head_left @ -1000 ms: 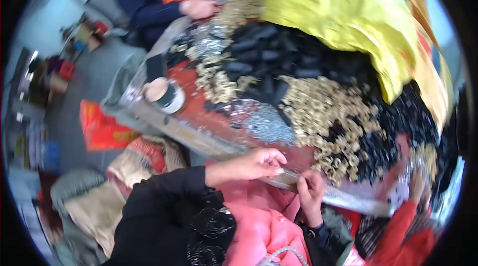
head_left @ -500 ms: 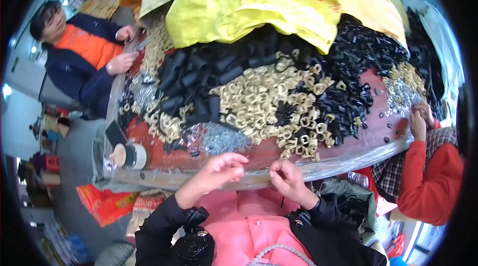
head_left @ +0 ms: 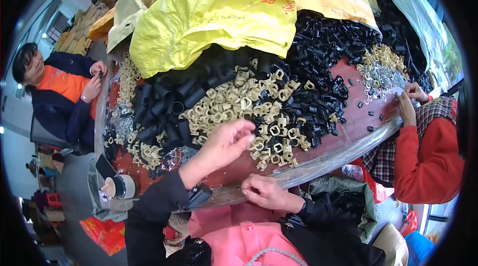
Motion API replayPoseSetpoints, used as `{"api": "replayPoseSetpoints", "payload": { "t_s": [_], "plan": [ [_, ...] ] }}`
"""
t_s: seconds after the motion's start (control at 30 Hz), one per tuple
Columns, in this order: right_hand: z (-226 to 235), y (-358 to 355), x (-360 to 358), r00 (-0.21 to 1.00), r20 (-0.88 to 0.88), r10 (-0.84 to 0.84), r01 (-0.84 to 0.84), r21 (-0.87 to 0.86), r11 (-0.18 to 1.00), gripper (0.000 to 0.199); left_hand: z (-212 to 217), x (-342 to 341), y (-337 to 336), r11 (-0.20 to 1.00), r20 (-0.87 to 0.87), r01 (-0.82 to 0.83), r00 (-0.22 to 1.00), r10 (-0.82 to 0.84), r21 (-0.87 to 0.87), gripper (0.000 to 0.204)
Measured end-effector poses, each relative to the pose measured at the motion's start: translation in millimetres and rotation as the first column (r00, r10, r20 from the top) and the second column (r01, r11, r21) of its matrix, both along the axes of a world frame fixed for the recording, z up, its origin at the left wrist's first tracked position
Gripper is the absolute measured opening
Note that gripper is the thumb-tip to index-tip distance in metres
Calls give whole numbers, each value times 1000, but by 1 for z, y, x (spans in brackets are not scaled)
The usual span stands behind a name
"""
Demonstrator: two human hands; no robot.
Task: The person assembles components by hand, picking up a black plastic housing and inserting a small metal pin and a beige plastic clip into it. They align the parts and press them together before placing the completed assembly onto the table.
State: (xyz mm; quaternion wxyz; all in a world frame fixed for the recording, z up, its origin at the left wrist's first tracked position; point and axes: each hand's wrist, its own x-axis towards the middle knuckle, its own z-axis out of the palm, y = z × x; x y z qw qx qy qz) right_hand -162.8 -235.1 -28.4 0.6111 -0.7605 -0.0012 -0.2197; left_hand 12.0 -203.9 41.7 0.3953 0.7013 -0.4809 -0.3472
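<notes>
Beige plastic clips (head_left: 259,116) heaped mid-table, just beyond L hand (head_left: 226,141); fingertips (head_left: 249,136) loosely apart, over pile edge, touching unclear. R hand (head_left: 266,191) at table rim (head_left: 318,164), fingers pinched together; what's held: can't tell.

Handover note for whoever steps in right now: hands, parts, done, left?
Left hand: reaching out over the pile of beige square buckles, fingers curled, nothing visibly held.
Right hand: at the near table edge, pinching something small; cannot tell what.
Parts: black tubes left of the buckles, black clips behind and right, wire clips far right by a co-worker's hands.
Done: no finished pieces visible.
Left: large piles remain.
</notes>
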Motion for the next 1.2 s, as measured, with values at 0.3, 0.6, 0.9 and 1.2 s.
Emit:
{"api": "replayPoseSetpoints", "payload": {
  "t_s": [0.3,0.6,0.9,1.2],
  "plan": [
    [5,-4,-3,999,22,37,-37,33,999,8,-15,2,-74,986,782,50,616,97,-161,18],
    [4,-6,-4,996,47,72,-73,21,997,6,-18,2,-97,996,913,-69,407,-18,51,19],
    [-5,-3,-4,993,75,88,-89,16,996,6,-15,13,-76,941,657,30,723,213,-338,21],
    [-9,3,-2,987,134,84,-90,37,995,8,-23,34,-57,955,313,-175,918,246,-239,8]
  ]
}}
